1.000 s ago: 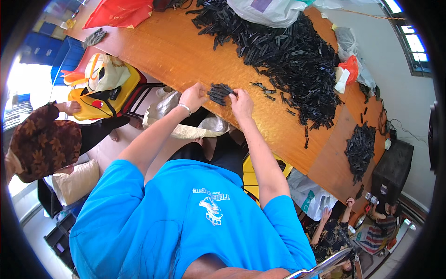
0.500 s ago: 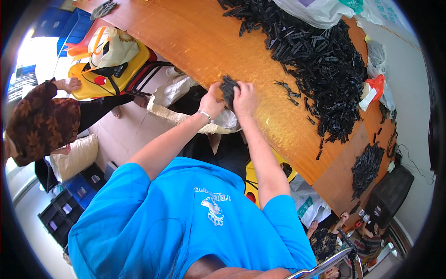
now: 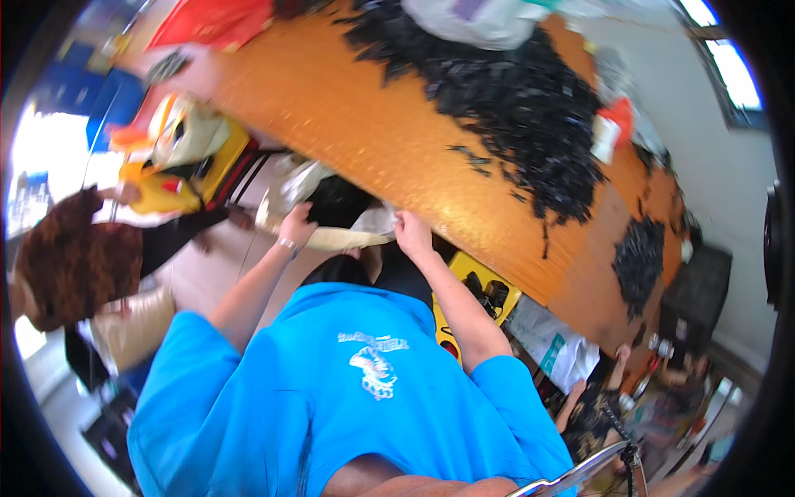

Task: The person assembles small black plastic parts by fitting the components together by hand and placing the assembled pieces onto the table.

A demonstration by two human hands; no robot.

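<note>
A cream woven sack hangs at the near edge of the table, its mouth spread and dark inside. At the mouth's left side my left hand is closed on the rim. My right hand pinches the opposite side, beside some whitish plastic. No loose parts show in either hand. On the wooden table lies a large heap of black clip-like plastic parts, slightly blurred. A few strays lie apart from it.
A smaller black pile lies at the table's right end, near a dark box. White plastic bags cover the heap's far side. A co-worker stands left by a yellow chair; other people are at lower right.
The clump of black parts has left my hands. Both hands have moved down and apart to the sack's rim. The view has shifted, and the co-worker at left appears lower.
</note>
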